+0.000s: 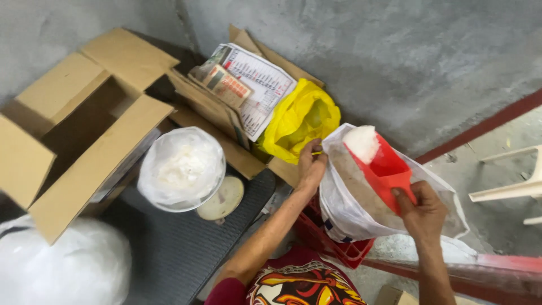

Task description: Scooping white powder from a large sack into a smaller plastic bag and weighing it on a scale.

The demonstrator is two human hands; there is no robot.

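My right hand [422, 211] grips the handle of a red plastic scoop [386, 169] heaped with white powder [362, 142] at its far end. The scoop is over the mouth of a large white plastic bag [345, 212] with pale grainy contents. My left hand [311, 167] pinches the bag's left rim and holds it open. A clear bag of white powder [181, 169] sits on a round scale pan to the left, apart from both hands.
An open cardboard box [73, 130] stands at left. A yellow plastic bag [300, 118], printed papers [254, 85] and flattened cardboard lie against the concrete wall. A red crate [333, 244] is under the white bag, a white bundle [62, 265] at lower left, a white chair [516, 183] at right.
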